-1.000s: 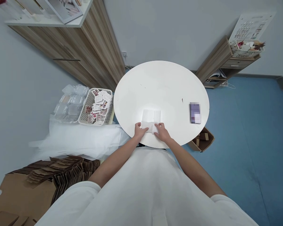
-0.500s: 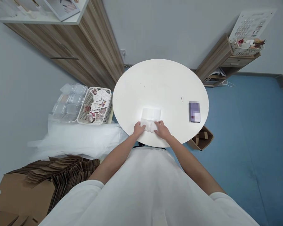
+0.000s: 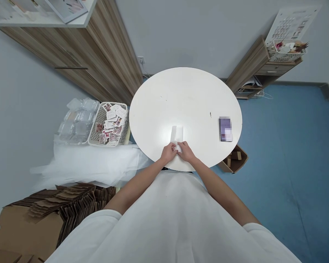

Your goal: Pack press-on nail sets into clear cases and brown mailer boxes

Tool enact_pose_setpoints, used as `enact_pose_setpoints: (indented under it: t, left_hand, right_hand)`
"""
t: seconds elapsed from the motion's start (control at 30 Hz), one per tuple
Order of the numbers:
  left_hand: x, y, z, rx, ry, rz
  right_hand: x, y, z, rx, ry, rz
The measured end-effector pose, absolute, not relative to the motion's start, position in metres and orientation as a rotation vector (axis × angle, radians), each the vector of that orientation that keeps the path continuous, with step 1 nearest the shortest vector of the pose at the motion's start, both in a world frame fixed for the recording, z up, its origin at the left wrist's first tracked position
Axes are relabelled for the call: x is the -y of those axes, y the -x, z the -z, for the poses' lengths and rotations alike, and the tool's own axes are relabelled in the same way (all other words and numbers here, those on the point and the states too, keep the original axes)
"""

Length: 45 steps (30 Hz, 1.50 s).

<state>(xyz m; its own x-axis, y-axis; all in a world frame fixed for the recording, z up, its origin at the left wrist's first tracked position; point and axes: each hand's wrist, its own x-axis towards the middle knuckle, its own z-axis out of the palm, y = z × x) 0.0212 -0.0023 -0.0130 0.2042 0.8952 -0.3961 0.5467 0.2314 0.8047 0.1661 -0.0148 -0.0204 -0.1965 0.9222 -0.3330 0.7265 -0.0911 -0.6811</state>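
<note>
A thin white wrapping sheet [image 3: 179, 134] lies near the front edge of the round white table [image 3: 181, 91], its sides folded inward into a narrow strip. My left hand [image 3: 168, 152] has its fingers curled on the sheet's near left side. From the right, my right hand [image 3: 186, 151] pinches the near end close to the left fingertips. Both hands almost meet over a folded, thicker part of the sheet. Whatever may be inside the folds is hidden.
A blurred purple packet [image 3: 225, 129] lies at the table's right. To the left stand a basket of printed cards [image 3: 109, 124], clear plastic boxes [image 3: 80, 120], white sheets [image 3: 90, 160] and stacked flat cardboard [image 3: 30, 223]. An open cardboard box [image 3: 239, 160] sits below the table's right edge.
The sheet's left and right sides have been folded inward, so it is much narrower. My left hand has moved right, closer to my right hand.
</note>
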Motion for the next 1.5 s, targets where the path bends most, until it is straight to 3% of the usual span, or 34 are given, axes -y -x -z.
enact_pose_setpoints:
  t: [0.17,0.4,0.63,0.8,0.9,1.17,1.5]
  left_hand:
    - [0.004,-0.027,0.013,-1.395,-1.313,-0.413]
    - [0.004,-0.026,0.016,-1.414,-1.207,-0.427]
    - [0.001,-0.005,0.012,-1.422,-1.705,-0.495]
    - [-0.003,0.003,0.008,-1.197,-2.033,-0.241]
    - [-0.004,0.002,0.006,-1.165,-2.086,-0.146]
    - [-0.011,0.005,0.016,-1.102,-2.077,-0.308]
    - [-0.020,0.001,0.011,-1.111,-2.010,-0.237]
  right_hand:
    - [0.013,-0.173,0.022,1.779,1.760,-1.273]
    - [0.013,-0.163,0.028,1.720,1.902,-1.103]
    - [0.015,-0.164,0.030,1.677,1.887,-1.122]
    - [0.021,-0.166,0.031,1.666,1.870,-1.126]
    - [0.028,-0.170,0.027,1.785,1.823,-1.037]
    - [0.027,-0.184,0.020,2.523,1.492,-0.774]
    - [0.017,-0.170,0.035,2.619,1.506,-0.708]
